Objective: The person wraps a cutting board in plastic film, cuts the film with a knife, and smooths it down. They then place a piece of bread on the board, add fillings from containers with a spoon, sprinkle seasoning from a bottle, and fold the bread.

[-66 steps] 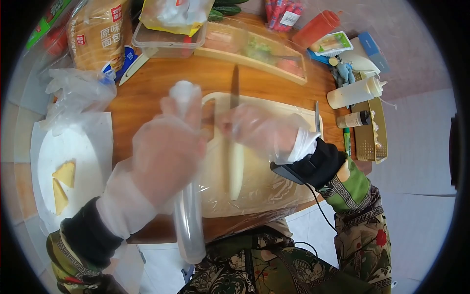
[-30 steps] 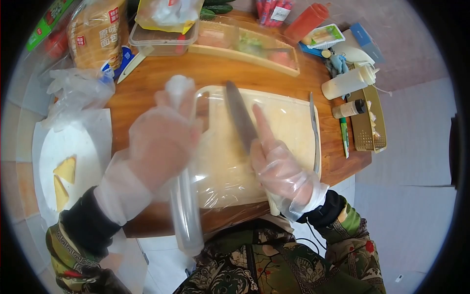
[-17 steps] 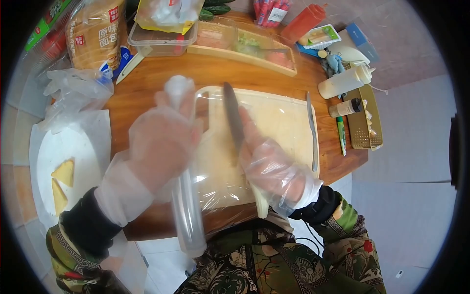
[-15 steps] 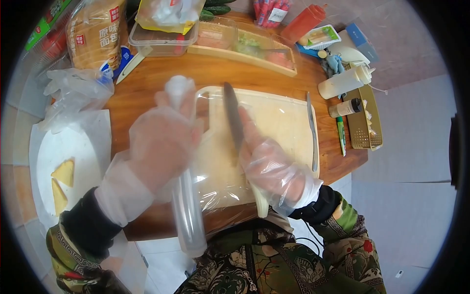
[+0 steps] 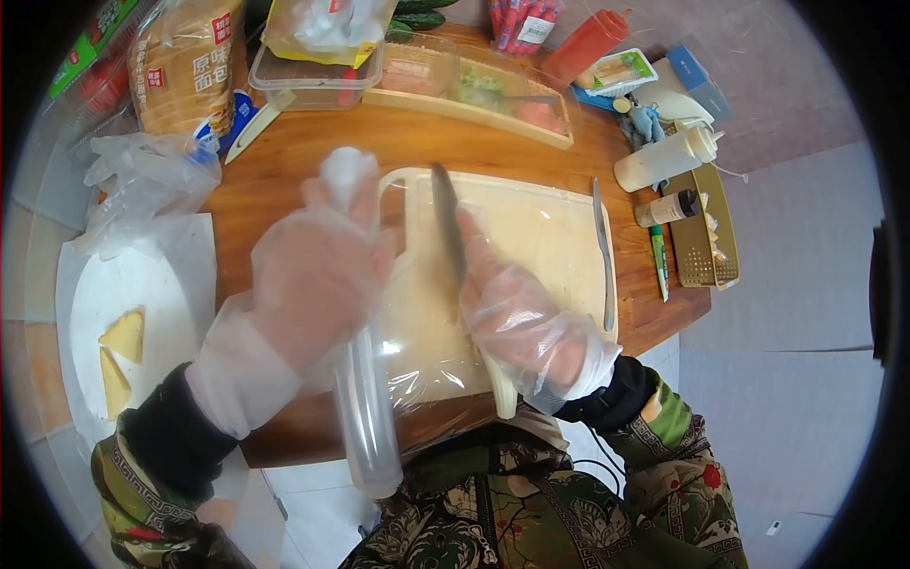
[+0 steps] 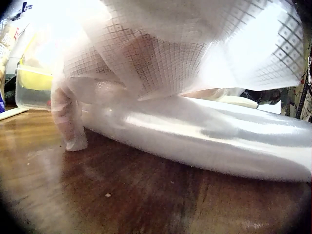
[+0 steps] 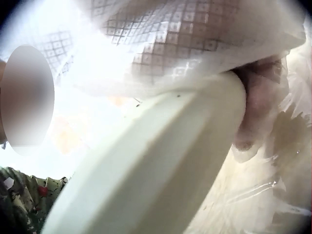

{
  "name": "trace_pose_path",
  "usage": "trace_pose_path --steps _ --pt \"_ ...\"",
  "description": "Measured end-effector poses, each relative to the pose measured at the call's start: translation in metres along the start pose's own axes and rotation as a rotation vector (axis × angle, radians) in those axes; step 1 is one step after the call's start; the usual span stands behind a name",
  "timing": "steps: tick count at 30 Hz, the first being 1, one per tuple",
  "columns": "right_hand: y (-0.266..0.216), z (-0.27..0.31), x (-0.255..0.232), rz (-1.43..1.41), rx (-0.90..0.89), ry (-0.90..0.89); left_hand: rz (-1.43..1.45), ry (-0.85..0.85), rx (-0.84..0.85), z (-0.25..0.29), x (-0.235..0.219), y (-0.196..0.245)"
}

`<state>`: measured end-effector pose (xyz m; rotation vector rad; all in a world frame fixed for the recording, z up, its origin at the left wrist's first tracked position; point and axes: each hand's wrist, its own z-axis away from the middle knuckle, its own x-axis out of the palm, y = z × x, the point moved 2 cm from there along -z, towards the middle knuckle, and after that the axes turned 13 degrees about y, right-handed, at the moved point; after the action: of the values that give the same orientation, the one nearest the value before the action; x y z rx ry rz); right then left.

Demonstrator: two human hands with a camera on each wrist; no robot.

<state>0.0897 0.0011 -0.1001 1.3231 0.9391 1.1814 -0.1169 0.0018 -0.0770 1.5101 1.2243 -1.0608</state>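
Under a clear plastic glove, my left hand [image 5: 318,284] curls round the upper part of a roll of clear film [image 5: 368,417], its lower end hanging past the table edge. In the left wrist view the roll [image 6: 209,139] lies along the wood, one fingertip touching the table. My right hand [image 5: 526,327], also gloved, grips a large knife [image 5: 448,223] over the film-covered cutting board [image 5: 550,237]. Its index finger lies along the blade, which points away from me. The pale ribbed handle [image 7: 151,161] fills the right wrist view, fingers curled beyond it.
A second, narrow knife [image 5: 604,256] lies at the board's right edge. Two yellow wedges sit on a white plate [image 5: 142,275] at left. Behind stand bagged bread [image 5: 185,76], a wooden tray [image 5: 464,102] with food and a red bottle [image 5: 592,47]. A basket [image 5: 701,247] is at right.
My right hand has moved from beside the upper part of the knife down to its handle, and the knife has tilted slightly. The left hand has stayed on the roll.
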Motion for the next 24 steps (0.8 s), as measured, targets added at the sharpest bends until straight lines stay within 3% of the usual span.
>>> trace_pose_path --steps 4,6,7,15,16,20,24 --pt "0.002 -0.002 -0.007 0.065 0.086 -0.082 -0.017 0.001 -0.003 0.000 0.000 0.002" --pt "0.012 -0.008 -0.003 0.017 -0.109 0.018 -0.023 0.009 0.003 0.000 0.000 0.002" --pt "0.018 -0.010 -0.001 0.016 -0.109 0.014 -0.030 0.007 0.006 0.000 0.000 0.002" --pt "0.042 -0.028 0.012 -1.997 0.910 -0.717 0.022 0.040 0.040 -0.003 0.005 -0.001" --pt "0.037 -0.034 0.019 -1.950 0.773 -0.858 0.010 0.032 0.035 -0.003 0.004 0.000" --pt "0.043 -0.046 0.028 -2.025 0.848 -1.018 -0.007 0.001 0.033 -0.005 0.005 0.001" --pt "0.037 -0.050 0.035 -2.039 0.932 -0.985 -0.058 0.057 0.081 -0.003 0.005 0.002"
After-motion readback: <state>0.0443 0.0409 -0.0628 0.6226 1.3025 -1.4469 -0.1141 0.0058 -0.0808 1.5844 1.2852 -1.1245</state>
